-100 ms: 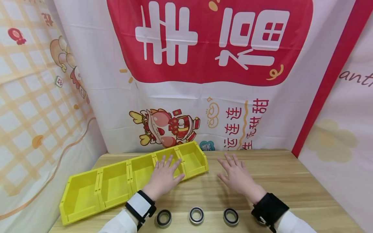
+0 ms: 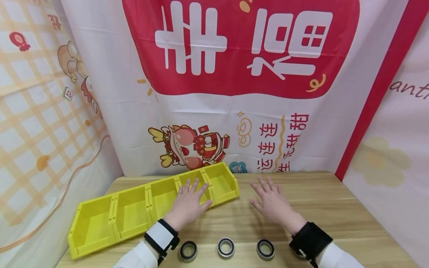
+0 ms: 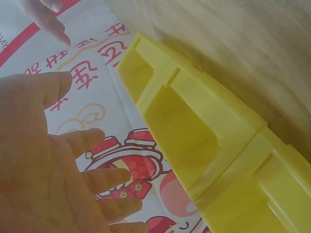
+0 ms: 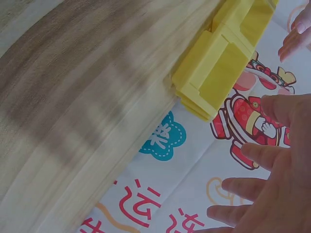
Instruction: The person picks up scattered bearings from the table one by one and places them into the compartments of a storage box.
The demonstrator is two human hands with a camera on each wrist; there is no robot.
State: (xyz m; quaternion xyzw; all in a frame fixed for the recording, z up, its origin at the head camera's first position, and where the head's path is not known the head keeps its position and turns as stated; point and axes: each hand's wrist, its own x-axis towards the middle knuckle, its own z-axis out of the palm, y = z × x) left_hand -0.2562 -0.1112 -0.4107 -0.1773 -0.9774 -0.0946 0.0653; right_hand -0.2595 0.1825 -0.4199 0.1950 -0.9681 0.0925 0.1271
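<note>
Both hands (image 2: 188,204) (image 2: 273,204) spread, holding nothing; tabletop (image 2: 318,203) stretches from yellow bins (image 2: 114,216) to right edge (image 2: 371,219).

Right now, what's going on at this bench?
A person's two hands hold nothing. The left hand is spread near the row of five yellow bins; the right hand is spread to the row's right. Three ring-shaped bearings lie apart on the wooden tabletop; another round part shows beneath the right wristband.
</note>
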